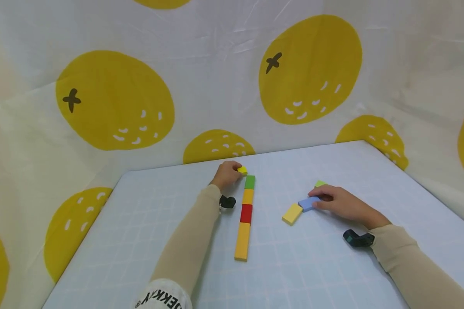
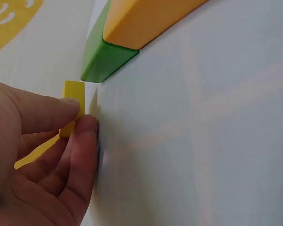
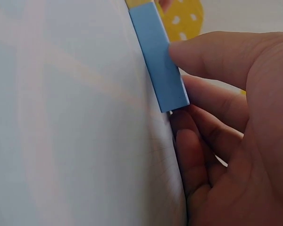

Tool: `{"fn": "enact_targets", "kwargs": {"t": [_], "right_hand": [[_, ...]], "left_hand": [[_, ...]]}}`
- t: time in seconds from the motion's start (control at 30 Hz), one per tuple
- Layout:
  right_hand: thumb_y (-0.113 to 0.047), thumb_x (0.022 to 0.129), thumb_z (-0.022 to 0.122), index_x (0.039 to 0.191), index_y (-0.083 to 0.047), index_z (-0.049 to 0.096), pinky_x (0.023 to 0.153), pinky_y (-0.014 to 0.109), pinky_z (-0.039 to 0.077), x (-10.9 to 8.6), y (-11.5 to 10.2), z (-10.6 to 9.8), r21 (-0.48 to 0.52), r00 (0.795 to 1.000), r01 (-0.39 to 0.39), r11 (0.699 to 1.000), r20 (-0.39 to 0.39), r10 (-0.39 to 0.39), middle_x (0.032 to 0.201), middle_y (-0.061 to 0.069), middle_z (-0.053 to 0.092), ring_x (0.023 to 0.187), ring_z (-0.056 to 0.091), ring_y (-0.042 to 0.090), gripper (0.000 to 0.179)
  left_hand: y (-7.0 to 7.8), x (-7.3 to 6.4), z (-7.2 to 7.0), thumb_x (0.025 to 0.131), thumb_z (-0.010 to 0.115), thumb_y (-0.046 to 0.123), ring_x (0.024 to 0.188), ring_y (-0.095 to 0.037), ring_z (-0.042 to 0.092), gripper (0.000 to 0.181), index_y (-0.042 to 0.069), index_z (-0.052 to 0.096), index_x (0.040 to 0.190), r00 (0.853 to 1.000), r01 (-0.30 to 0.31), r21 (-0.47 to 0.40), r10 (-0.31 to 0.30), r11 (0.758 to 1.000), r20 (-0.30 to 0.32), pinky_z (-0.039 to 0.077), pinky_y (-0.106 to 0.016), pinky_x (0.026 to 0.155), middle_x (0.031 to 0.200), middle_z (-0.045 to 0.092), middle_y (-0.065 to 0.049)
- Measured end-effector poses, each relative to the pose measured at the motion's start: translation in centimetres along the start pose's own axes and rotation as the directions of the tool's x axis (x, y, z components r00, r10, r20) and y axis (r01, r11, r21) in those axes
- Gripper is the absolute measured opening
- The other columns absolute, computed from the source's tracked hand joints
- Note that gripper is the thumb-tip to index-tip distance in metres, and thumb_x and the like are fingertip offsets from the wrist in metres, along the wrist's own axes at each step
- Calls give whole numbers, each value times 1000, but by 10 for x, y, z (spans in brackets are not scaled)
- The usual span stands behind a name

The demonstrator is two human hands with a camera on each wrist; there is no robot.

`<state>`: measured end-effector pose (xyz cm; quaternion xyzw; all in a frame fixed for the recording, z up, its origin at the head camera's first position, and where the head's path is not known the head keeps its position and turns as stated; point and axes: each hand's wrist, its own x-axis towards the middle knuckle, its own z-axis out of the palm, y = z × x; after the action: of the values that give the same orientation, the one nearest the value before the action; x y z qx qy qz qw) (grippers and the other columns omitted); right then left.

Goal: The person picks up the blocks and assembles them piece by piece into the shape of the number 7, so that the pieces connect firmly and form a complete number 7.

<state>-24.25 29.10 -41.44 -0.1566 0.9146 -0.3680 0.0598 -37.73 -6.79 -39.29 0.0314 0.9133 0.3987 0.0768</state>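
Between thumb and fingertips, my left hand [image 1: 227,174] pinches a small yellow block [image 2: 74,96], just past the far end of a row of blocks. That row runs from a green block [image 1: 250,182] through an orange block [image 1: 248,196] and a red block [image 1: 245,213] to a longer orange block [image 1: 242,242] nearest me. To the right, my right hand [image 1: 344,206] holds a blue block [image 3: 159,59] by its edges, thumb on the near side. One end of the blue block meets a pale yellow block [image 1: 292,214]. Beyond the right fingers lies a light green block [image 1: 320,183], partly hidden.
The blocks lie on a table [image 1: 294,274] with a pale blue checked cover. A white curtain [image 1: 216,86] printed with yellow fruit hangs behind the table and along its sides. Dark wrist-worn devices sit at both sleeves.
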Motion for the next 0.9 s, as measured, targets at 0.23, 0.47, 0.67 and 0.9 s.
{"fn": "enact_targets", "kwargs": {"t": [0.23,0.47,0.67,0.9], "right_hand": [[-38,97,66,131,-15,64,103,51,40,1,0,-1,-7,1000,15,1000,-8,-15,134,9,59,124,51,30,41],[-38,98,65,131,-14,64,104,53,40,-1,2,1,-2,1000,17,1000,-4,-17,134,9,59,124,51,30,41],[-38,98,65,131,-14,64,103,52,41,-2,2,2,-1,1000,20,1000,-5,-20,134,9,58,123,51,29,41],[-38,98,65,131,-14,64,104,52,41,0,-1,0,-5,1000,24,1000,-12,-24,134,9,58,124,51,30,42]], "left_hand": [[1,4,0,96,67,12,106,-23,56,37,11,65,133,1000,-21,7,20,1000,17,49,-38,99,119,63,-4],[3,3,1,95,68,13,105,-23,56,37,10,66,132,999,-28,12,28,1000,35,49,-37,98,120,64,-5],[2,3,2,94,68,15,107,-23,55,37,10,67,131,999,-33,49,31,998,42,48,-39,100,121,64,-4],[3,3,0,96,64,15,109,-23,55,38,10,65,134,998,-38,74,35,997,45,47,-39,101,126,63,-5]]}}
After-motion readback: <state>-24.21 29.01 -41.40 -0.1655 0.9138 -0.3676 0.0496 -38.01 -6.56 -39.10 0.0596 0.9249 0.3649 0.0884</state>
